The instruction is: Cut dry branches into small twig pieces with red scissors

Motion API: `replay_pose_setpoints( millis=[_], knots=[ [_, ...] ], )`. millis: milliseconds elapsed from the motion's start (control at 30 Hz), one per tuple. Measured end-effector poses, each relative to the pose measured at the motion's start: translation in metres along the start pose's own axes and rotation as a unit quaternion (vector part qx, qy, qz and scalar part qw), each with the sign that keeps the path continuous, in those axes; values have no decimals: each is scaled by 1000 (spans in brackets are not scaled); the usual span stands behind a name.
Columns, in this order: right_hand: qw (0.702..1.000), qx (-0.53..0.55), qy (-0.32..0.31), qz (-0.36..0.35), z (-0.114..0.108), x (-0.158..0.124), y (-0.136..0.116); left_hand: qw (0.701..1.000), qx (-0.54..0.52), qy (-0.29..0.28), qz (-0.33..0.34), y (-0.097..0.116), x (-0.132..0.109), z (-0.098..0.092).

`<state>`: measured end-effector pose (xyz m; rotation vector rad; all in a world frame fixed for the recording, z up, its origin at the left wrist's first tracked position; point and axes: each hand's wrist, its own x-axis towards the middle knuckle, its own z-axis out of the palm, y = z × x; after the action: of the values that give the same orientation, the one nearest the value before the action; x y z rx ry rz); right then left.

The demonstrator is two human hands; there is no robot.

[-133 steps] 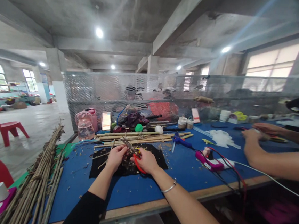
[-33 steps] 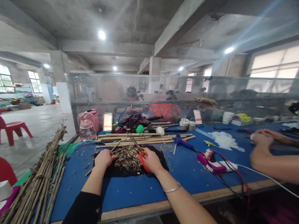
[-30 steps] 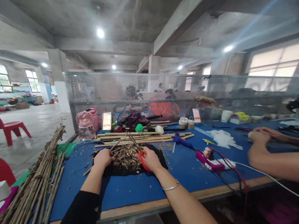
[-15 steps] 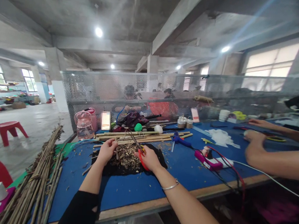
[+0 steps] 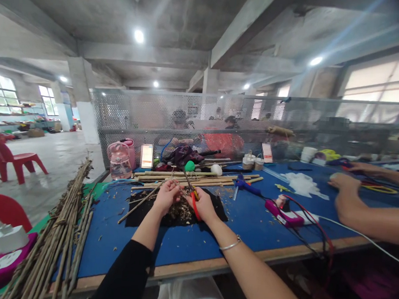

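My right hand (image 5: pixel 205 207) is wrapped round a pair of scissors (image 5: pixel 195 207) with red and yellow handles, their blades pointing up and away from me. Close beside it, my left hand (image 5: pixel 166 197) has its fingers pinched together; whatever they hold is too small to make out. Both hands are over a heap of dry brown chips (image 5: pixel 182 211) on a black cloth (image 5: pixel 137 217). A thin stick (image 5: pixel 137 205) runs from the cloth's left edge up toward my left fingers; whether they touch it, I cannot tell.
Pale sticks (image 5: pixel 162 176) lie behind the cloth on the blue table (image 5: pixel 107 248). A bundle of twigs (image 5: pixel 51 229) is on the left. To the right are a blue glue gun (image 5: pixel 248 186), a purple power strip (image 5: pixel 283 214) with cables, and another person's hands (image 5: pixel 346 185).
My left hand has moved right, closer to my right hand and the scissors. The view has turned slightly left. The scissors are still in my right hand.
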<state>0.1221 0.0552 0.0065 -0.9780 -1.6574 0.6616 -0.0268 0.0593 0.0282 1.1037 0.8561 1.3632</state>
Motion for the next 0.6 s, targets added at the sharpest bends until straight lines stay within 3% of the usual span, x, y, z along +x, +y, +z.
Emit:
replay_pose_setpoints(
  millis=[133,267,400,467,600],
  knots=[
    [999,29,9,19,0,2,7,999,26,-45,-3,2,9,4],
    [1000,15,19,15,-2,2,8,985,165,-4,42,5,15,2],
    [1000,9,25,11,-4,0,4,901,396,65,164,3,8,-5],
    [1000,14,21,9,-5,-1,3,862,461,83,192,1,2,-8],
    [1000,26,16,1,-5,-1,5,825,516,86,215,1,-6,-9]
  ],
)
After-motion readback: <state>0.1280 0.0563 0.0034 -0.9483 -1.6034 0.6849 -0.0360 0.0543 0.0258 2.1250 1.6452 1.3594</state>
